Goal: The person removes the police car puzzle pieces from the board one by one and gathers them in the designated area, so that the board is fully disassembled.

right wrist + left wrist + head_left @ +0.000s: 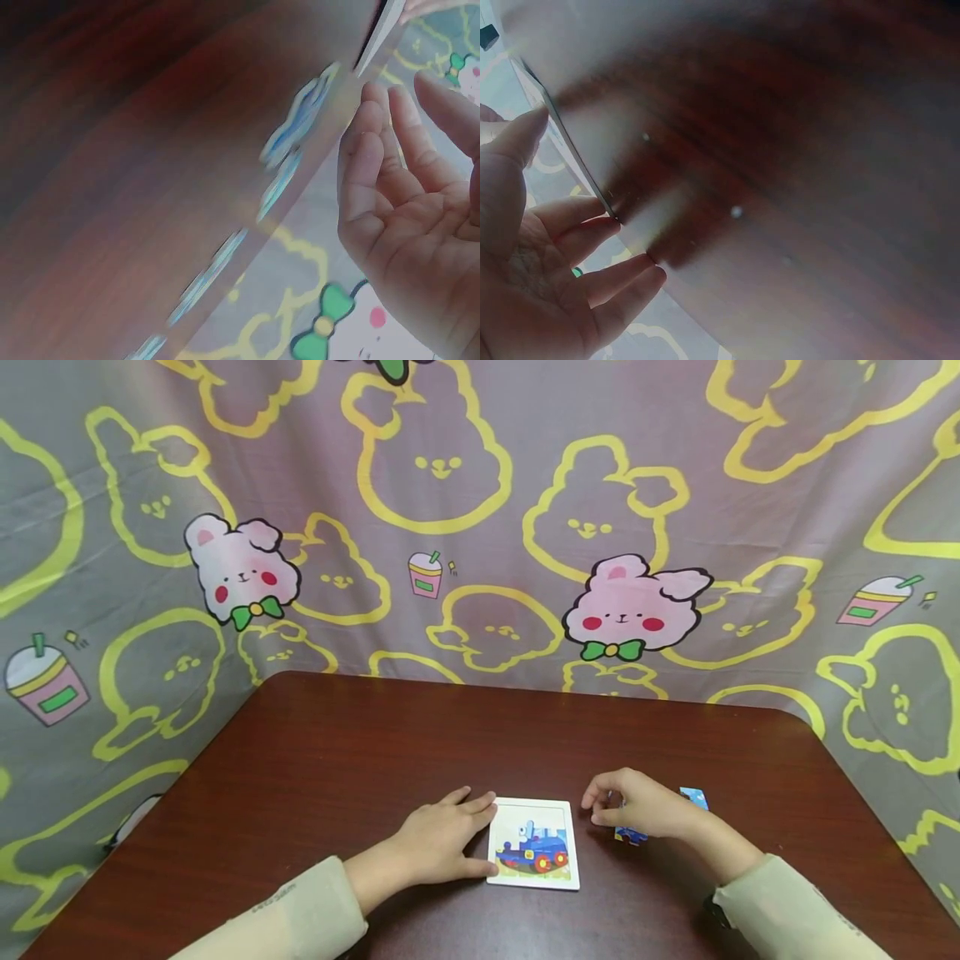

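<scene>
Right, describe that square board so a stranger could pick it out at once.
On the dark reddish-brown table, find the left hand. It touches the flat square board. Unlike the loose bluish pieces near the right hand, the board has a white border framing a picture of a blue vehicle with red-and-yellow wheels.

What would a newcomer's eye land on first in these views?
Probably the grey-pink fabric backdrop with yellow cartoon outlines, behind the glossy reddish-brown table. Next, the square white-framed puzzle board with a blue vehicle picture, lying on the table with the bare left hand touching its left edge. To its right, the bare right hand hangs near flat blue puzzle pieces.
</scene>
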### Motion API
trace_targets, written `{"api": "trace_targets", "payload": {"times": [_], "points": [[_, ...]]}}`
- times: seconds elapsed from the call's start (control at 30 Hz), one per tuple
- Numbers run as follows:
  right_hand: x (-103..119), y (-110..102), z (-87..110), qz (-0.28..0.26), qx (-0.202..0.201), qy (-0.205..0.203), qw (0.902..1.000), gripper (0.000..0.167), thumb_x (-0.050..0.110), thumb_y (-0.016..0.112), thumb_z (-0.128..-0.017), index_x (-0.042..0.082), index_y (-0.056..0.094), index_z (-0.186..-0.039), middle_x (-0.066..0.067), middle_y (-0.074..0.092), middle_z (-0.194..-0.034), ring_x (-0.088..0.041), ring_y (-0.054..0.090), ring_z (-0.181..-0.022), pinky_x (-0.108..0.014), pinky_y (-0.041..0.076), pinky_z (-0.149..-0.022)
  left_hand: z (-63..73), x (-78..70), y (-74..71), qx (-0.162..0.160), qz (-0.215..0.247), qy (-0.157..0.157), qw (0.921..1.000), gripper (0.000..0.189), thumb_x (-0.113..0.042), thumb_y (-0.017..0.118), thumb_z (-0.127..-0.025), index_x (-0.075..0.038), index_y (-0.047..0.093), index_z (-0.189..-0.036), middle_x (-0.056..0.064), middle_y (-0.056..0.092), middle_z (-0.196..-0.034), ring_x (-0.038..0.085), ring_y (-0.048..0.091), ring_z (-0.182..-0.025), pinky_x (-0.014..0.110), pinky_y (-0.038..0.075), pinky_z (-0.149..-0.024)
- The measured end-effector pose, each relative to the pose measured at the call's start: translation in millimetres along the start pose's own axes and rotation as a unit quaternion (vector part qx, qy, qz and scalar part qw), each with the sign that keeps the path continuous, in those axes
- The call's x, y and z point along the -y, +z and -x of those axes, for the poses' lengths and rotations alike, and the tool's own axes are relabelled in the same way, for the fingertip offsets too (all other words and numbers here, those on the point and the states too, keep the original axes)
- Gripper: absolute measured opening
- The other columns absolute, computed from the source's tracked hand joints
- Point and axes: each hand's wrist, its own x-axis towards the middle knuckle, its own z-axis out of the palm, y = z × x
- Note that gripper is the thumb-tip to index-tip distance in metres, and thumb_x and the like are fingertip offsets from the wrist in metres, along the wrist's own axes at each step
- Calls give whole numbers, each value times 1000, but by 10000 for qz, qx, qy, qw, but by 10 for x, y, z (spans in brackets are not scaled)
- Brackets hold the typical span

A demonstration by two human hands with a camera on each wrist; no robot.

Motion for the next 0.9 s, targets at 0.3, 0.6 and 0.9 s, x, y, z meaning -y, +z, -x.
{"api": "trace_targets", "payload": {"times": [0.3, 0.6, 0.9], "points": [[199, 219, -304, 281, 452, -320, 9981, 10, 7, 73, -87, 10, 72, -97, 7, 62, -76, -2, 50, -66, -20, 44, -59, -11, -1, 5, 52, 16, -33, 10000, 80, -66, 67, -82, -19, 52, -146, -1, 48, -154, 34, 47, -140, 52, 55, -90], [279, 333, -429, 519, 670, -497, 9952, 15, 6, 74, -87, 11, 71, -101, 8, 60, -78, -2, 50, -69, -20, 46, -64, -15, 7, -3, 57, 96, -12, 9999, 80, -65, 67, -82, -18, 53, -145, 0, 48, -154, 34, 46, -140, 52, 54, -91], [327, 411, -466, 801, 679, -546, 9930, 21, 3, 76, -84, 11, 69, -102, 7, 54, -76, -1, 47, -68, -19, 45, -64, -3, 8, 3, 6, 139, 26, 9999, 79, -64, 68, -82, -18, 53, -145, 1, 48, -153, 35, 47, -140, 53, 55, -90]]}}
